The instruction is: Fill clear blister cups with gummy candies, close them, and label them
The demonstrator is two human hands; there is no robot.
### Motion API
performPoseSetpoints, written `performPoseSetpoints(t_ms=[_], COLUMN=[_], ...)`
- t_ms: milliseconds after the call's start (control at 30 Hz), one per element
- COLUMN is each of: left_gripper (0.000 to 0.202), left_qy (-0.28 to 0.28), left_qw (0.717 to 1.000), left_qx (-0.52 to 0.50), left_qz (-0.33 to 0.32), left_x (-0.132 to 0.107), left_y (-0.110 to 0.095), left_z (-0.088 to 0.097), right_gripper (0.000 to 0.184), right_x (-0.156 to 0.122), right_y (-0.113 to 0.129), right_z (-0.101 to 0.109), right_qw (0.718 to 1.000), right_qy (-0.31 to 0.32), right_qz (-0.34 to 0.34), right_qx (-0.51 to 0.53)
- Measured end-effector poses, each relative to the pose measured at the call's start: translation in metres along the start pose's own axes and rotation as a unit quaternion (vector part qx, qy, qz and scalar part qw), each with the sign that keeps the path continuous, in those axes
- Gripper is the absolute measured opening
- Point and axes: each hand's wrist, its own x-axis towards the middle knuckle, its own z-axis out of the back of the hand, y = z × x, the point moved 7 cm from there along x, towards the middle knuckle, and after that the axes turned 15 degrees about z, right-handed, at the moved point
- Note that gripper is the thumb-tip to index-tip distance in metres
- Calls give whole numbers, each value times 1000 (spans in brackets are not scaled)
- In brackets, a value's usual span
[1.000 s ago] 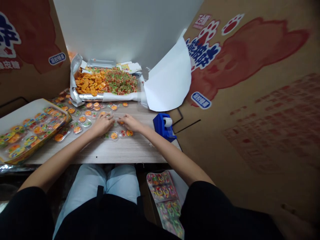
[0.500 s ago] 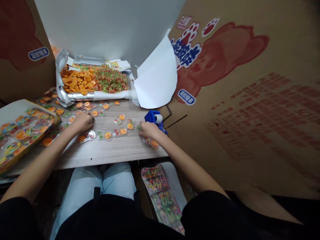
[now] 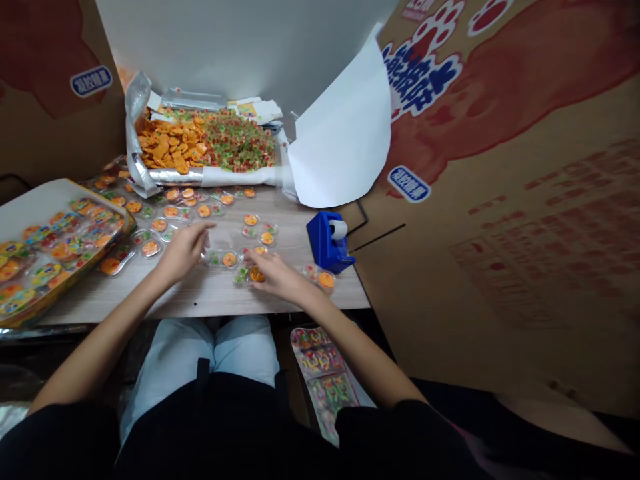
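Observation:
My right hand [image 3: 280, 277] is closed on a small clear candy pack [image 3: 243, 275] with green pieces and an orange candy inside, just above the table. My left hand [image 3: 185, 252] is to its left, its fingers stretched out and apart, over the left end of a row of packs. Another clear pack [image 3: 221, 259] lies by its fingertips, and one more is partly hidden behind my right fingers. Two packs, including one with an orange candy [image 3: 267, 237], lie just beyond my right hand. Whether anything sits under my left palm is hidden.
A foil-lined tray [image 3: 175, 176] holds orange candies and red-green gummies at the back. To the left stands a box [image 3: 35, 200] of packs. A blue tape dispenser [image 3: 323, 243] and a white sheet [image 3: 343, 133] are at the right, beside a large carton [image 3: 500, 220].
My right hand has moved left from beside the tape dispenser and now has a candy pack. My left hand has shifted right, its fingers stretching out. The view has turned slightly.

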Motion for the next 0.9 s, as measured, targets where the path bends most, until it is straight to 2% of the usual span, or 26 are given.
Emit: performPoseSetpoints(t_ms=[100,167,233,300,367,467,567,633,733,800,900], left_gripper=[34,32,31,30,28,19,16,16,14,15,16], left_qy=[42,53,74,115,133,65,15,0,-5,3,-5], left_qw=[998,996,993,984,980,995,999,997,982,965,968], left_qx=[-46,-65,-95,-134,-149,-80,-38,-74,-184,-251,-243], left_qz=[2,10,19,25,23,-7,-33,-24,34,71,62], left_x=[-32,-46,-53,-55,-54,-51,-52,-53,-54,-53,-53], left_y=[-6,-8,-10,-14,-18,-19,-17,-15,-12,-13,-19], left_z=[-24,-37,-49,-61,-69,-66,-63,-60,-59,-61,-61], right_gripper=[43,51,59,53,36,21,21,26,39,34,34], right_x=[-9,-19,-29,-35,-37,-38,-38,-39,-37,-36,-34], right_y=[17,23,29,34,32,22,19,26,43,48,41], right_z=[-15,-10,-3,-3,-9,-17,-20,-20,-21,-18,-11], right_qw=[999,995,988,985,984,986,986,982,980,979,980], right_qy=[-21,-90,-152,-168,-152,-142,-164,-183,-186,-187,-185], right_qz=[-20,-33,-16,26,54,43,15,8,34,45,39], right_qx=[-36,-38,-18,25,72,76,7,-35,-62,-65,-61])
